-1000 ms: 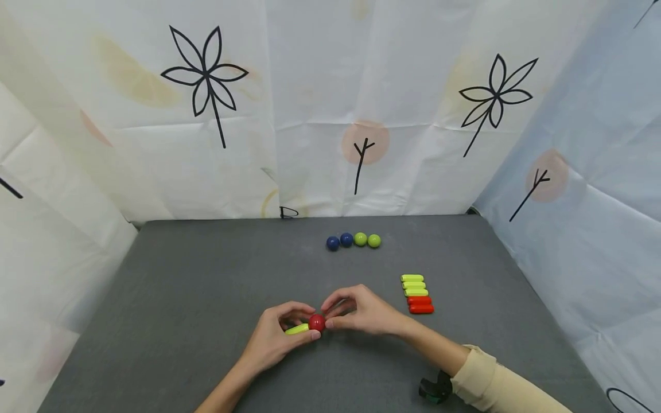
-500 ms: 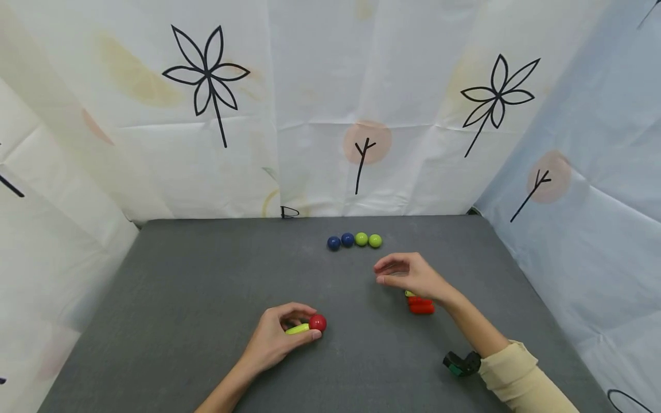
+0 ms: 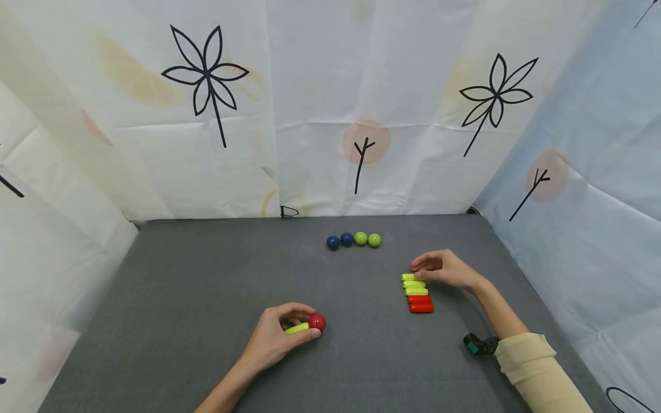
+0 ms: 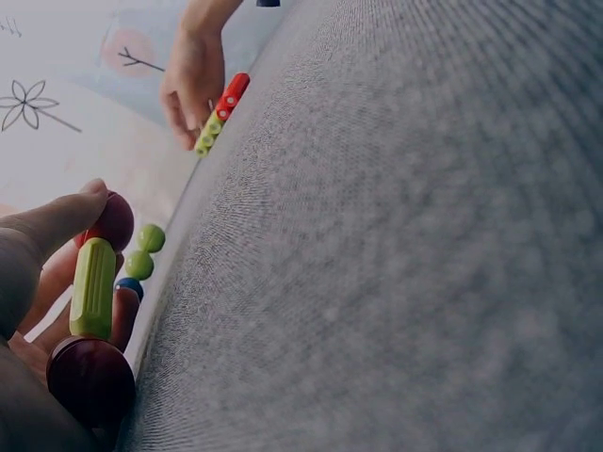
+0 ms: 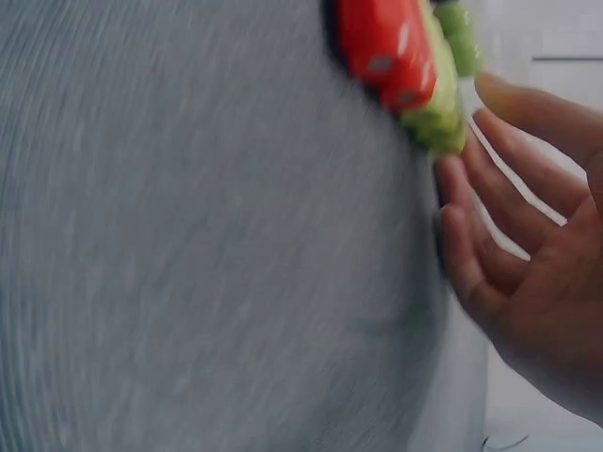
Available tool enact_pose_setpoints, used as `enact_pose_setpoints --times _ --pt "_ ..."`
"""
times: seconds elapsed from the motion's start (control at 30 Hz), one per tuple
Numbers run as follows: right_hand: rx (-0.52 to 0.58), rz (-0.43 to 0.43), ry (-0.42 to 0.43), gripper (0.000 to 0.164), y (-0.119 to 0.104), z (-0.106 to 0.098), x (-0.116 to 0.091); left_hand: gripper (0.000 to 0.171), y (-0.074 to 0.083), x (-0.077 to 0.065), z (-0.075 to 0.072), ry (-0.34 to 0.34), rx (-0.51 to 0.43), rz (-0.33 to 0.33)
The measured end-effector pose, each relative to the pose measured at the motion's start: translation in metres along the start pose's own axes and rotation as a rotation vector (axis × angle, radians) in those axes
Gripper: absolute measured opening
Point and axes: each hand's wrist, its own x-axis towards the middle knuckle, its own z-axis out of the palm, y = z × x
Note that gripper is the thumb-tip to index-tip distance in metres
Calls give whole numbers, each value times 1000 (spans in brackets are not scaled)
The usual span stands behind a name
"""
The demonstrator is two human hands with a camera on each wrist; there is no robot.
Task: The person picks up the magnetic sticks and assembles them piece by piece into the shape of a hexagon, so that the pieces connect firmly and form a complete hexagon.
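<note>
My left hand [image 3: 279,335] holds a ribbed yellow-green rod [image 4: 92,292] between thumb and fingers. A red ball [image 3: 317,322] sits on one end of that rod, under the thumb tip in the left wrist view. A second, darker red ball [image 4: 91,381] is at its other end, hidden by the hand in the head view. At the right, my right hand [image 3: 448,269] reaches over the far end of a row of short rods. Its thumb tip overlaps the farthest yellow-green rod [image 3: 408,277]; the fingers are spread from the thumb, blurred in the right wrist view.
Two red rods [image 3: 421,308] lie at the near end of the row, beside the yellow-green ones. Two blue balls [image 3: 333,242] and two green balls [image 3: 374,240] line up toward the back of the grey table [image 3: 217,264]. Printed cloth walls [image 3: 310,86] enclose it.
My right hand has left the red ball at the left hand and moved right and away to the far end of the rod row. The left hand stays in place with its rod.
</note>
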Motion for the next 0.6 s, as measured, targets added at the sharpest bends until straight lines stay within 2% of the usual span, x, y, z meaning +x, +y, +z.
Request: enact_pose_setpoints --times 0.33,0.6 --pt "-59 -30 -23 25 9 -2 -2 33 -1 0 1 8 3 14" --pt "-91 -18 60 25 -1 -1 -1 31 1 1 0 12 2 3"
